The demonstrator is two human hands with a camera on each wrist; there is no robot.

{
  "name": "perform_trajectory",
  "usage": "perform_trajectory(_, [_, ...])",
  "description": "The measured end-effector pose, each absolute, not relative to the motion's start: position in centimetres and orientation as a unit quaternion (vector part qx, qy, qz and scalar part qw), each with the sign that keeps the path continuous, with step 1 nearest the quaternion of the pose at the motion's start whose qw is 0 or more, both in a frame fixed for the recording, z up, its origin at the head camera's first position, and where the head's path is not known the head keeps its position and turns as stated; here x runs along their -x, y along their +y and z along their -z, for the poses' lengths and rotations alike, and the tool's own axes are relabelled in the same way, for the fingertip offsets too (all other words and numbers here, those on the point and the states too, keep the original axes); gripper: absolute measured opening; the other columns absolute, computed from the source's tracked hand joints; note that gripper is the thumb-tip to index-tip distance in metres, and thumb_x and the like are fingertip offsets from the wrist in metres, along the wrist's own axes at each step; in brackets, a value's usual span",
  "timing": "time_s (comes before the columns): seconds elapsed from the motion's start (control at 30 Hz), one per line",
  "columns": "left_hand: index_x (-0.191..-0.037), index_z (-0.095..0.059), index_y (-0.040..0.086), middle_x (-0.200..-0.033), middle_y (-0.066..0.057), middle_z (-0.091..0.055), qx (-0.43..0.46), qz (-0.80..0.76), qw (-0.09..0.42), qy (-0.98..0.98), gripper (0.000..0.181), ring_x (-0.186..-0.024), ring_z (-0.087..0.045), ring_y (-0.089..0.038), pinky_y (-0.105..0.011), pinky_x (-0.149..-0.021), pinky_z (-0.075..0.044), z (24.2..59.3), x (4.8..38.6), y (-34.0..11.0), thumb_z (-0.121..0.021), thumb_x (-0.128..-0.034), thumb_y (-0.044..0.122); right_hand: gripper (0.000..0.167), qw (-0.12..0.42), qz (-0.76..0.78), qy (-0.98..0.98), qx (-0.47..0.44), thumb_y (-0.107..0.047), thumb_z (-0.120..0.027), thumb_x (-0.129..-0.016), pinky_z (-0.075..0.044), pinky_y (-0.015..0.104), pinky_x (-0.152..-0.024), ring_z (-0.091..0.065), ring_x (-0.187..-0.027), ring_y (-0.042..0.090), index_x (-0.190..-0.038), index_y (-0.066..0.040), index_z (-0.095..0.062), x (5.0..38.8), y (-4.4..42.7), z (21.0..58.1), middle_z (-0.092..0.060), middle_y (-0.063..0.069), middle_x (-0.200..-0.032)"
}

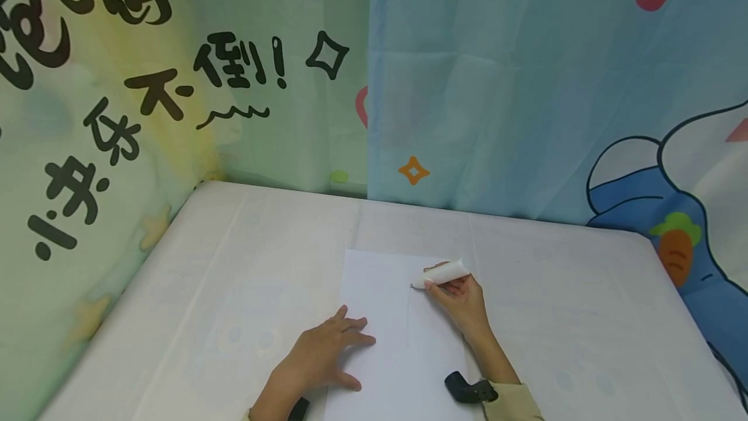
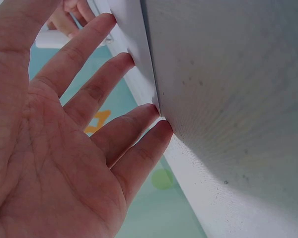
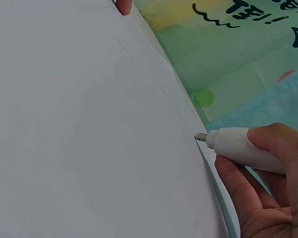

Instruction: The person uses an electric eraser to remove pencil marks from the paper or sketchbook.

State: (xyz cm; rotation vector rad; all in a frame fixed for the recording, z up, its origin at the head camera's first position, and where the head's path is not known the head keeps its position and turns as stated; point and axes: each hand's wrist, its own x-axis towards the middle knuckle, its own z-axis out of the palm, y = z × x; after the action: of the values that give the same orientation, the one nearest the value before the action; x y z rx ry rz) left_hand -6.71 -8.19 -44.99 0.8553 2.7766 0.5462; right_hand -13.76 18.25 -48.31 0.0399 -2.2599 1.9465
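Note:
A white sheet of paper (image 1: 380, 317) lies on the white-covered table. My left hand (image 1: 321, 353) has its fingers spread, the fingertips resting at the paper's left edge; the left wrist view shows the palm (image 2: 54, 163) with nothing in it. My right hand (image 1: 467, 304) pinches a thick white pen-shaped tool (image 1: 445, 272) between thumb and fingers. Its short grey tip (image 3: 200, 136) points left and meets the paper in its upper part. From near the tip, a faint thin line (image 3: 156, 87) runs along the sheet; whether it is drawn or cut I cannot tell.
The white table cover (image 1: 234, 291) spreads around the paper. Behind the table hang a green printed curtain (image 1: 292, 141) with dark lettering and a blue one (image 1: 497, 115). A black wrist strap piece (image 1: 467, 388) sits by the right sleeve.

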Motion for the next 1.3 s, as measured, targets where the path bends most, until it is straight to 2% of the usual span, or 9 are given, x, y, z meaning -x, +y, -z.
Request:
perform_trajectory(0.3, [-0.124,-0.067,0.027,-0.14,0.002,-0.056,-0.292,-0.176,0.084,0.936,0.066,-0.136,-0.044,-0.032,-0.043,-0.09,-0.055,45.1,6.69,-8.18,-0.087,-0.063,0.042,0.041,0.081,-0.653,-0.753,-0.018,0.014,-0.071,-0.079,-0.052,0.012,-0.081,-0.064,-0.089,-0.005,-0.116,0.015,-0.053,13.67,18.29,48.41,-0.062,0.037,-0.111])
perform_trajectory(0.83, [-0.125,-0.066,0.028,-0.141,0.002,-0.055,-0.288,-0.18,0.094,0.936,0.067,-0.138,-0.042,-0.032,-0.045,-0.088,-0.056,44.98,6.68,-8.18,-0.088,-0.0624,0.042,0.041,0.081,-0.647,-0.758,-0.021,0.012,-0.072,-0.079,-0.051,0.011,-0.08,-0.063,-0.088,-0.006,-0.116,0.014,-0.053,13.6,18.29,48.32,-0.063,0.036,-0.111])
perform_trajectory(1.07, [-0.125,-0.066,0.026,-0.141,0.001,-0.056,-0.29,-0.181,0.09,0.935,0.066,-0.137,-0.043,-0.032,-0.045,-0.092,-0.054,45.01,6.66,-8.21,-0.087,-0.0634,0.042,0.041,0.082,-0.645,-0.759,-0.021,0.01,-0.073,-0.08,-0.051,0.011,-0.082,-0.064,-0.09,-0.006,-0.117,0.013,-0.053,13.74,18.39,48.51,-0.063,0.036,-0.112])
perform_trajectory(1.3, [-0.124,-0.066,0.027,-0.141,0.002,-0.056,-0.29,-0.179,0.088,0.936,0.066,-0.137,-0.043,-0.032,-0.044,-0.09,-0.055,45.11,6.7,-8.21,-0.088,-0.0633,0.041,0.041,0.086,-0.651,-0.754,-0.031,0.012,-0.072,-0.08,-0.051,0.011,-0.082,-0.064,-0.09,-0.006,-0.116,0.015,-0.053,13.79,18.38,48.58,-0.062,0.037,-0.111])
